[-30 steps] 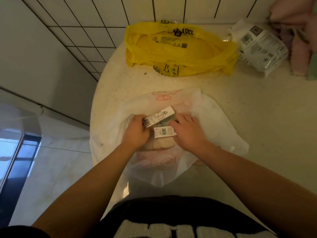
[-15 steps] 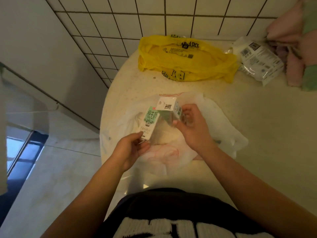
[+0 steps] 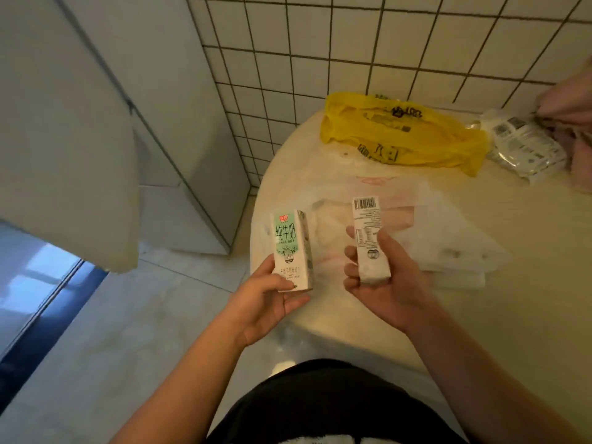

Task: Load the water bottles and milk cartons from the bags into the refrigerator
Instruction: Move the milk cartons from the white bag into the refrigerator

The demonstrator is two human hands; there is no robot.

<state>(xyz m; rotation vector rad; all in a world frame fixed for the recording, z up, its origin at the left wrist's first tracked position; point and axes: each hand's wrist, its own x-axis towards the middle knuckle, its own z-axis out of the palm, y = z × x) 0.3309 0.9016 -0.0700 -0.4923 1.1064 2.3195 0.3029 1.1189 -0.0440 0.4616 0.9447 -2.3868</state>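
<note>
My left hand (image 3: 267,296) grips a small milk carton (image 3: 291,248) with a green and white front, held upright over the table's left edge. My right hand (image 3: 384,280) grips a second milk carton (image 3: 368,238), its barcode side facing me. Both cartons hang above the flat white plastic bag (image 3: 448,241) that lies on the round cream table (image 3: 512,315). A yellow plastic bag (image 3: 403,133) lies crumpled at the back of the table by the tiled wall.
A grey-white refrigerator (image 3: 160,129) stands at the left against the tiled wall. A white panel (image 3: 64,155) fills the upper left of the view. A clear packet with printed labels (image 3: 525,149) and pink cloth (image 3: 573,104) lie at the table's back right.
Both hands have lifted a carton each out of the white bag and drawn them toward me. My view has swung left, bringing the refrigerator into sight.
</note>
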